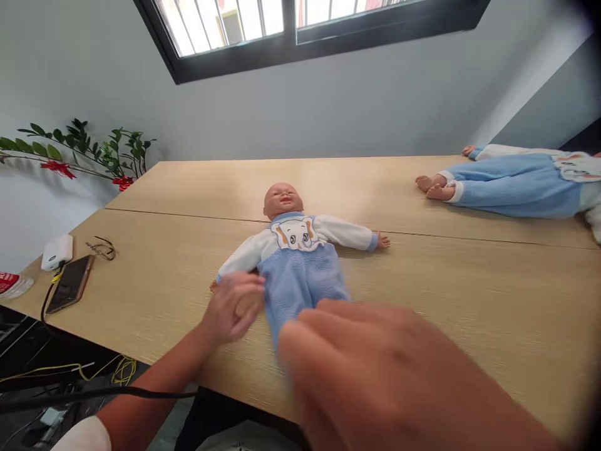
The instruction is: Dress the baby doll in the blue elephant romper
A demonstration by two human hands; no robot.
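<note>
A baby doll (303, 266) in a blue and white outfit with an elephant face on its chest lies on its back on the table. Its head points toward the wall and its arms are spread. Beside the doll's hip, near one of its sleeves, is my left hand (235, 307), somewhat blurred; its fingers are loosely bent, the thumb stands apart, and nothing shows in it. My right hand (366, 369) looms large close to the camera and covers the doll's lower legs. Its fingers are curled closed, and whatever they may hold is hidden.
A second doll (516, 181) in similar clothes lies at the right back of the wooden table (469, 300). On the left are a phone (71, 283), a white box (57, 252), glasses (102, 248) and a bottle (14, 285). A black cable (98, 393) crosses the lower left.
</note>
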